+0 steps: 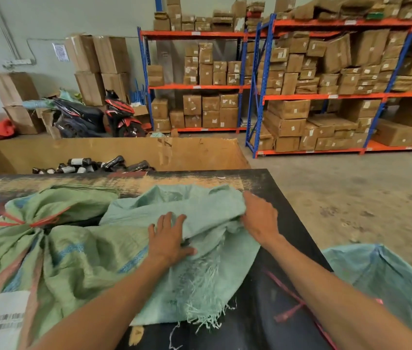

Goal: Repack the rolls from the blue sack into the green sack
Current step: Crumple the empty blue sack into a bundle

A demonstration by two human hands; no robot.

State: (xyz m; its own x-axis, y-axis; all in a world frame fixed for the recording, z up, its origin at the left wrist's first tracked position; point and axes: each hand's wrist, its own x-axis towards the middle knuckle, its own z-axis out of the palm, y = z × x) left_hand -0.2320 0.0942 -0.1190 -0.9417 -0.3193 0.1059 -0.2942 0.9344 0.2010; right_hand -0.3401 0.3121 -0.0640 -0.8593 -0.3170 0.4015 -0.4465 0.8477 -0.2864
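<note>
A flat, empty teal woven sack (194, 238) with a frayed near edge lies on a dark worn table (283, 198). The left hand (168, 239) presses on it with straight fingers; the right hand (259, 218) grasps a bunched fold at its right edge. To the left lies a tied green sack (56, 251). Beyond the table, a cardboard bin (124, 150) holds black rolls (94, 165). Far off stand shelves of cartons (326, 97) and a scooter (99, 117).
</note>
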